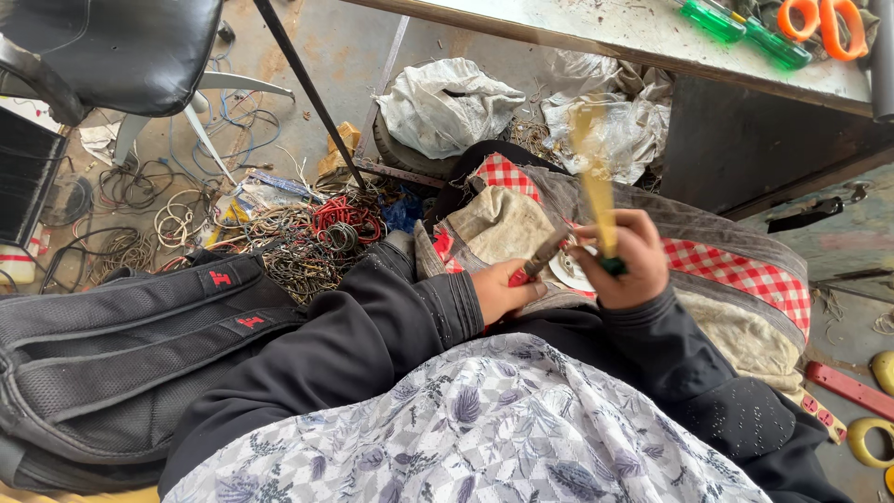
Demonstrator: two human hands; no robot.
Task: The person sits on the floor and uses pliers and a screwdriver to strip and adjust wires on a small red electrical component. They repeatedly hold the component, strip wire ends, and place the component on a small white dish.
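Observation:
My left hand [503,291] grips a pair of pliers with red handles [538,264], jaws pointing up toward my right hand. My right hand [626,263] is closed around a yellow strip-like piece [596,191] with a dark green end; the strip stands upright and is blurred. Both hands work close together above a cloth bundle with red-and-white check patches [736,272] on my lap. Beneath the hands, a small white round object [564,270] is partly hidden.
A black backpack [112,354] lies at my left. Tangled wires and coils [317,233] cover the floor beyond it, near an office chair [121,56]. On the bench [643,42] sit green-handled screwdrivers [745,28] and orange scissors [824,19]. Crumpled white bags [447,102] lie under it.

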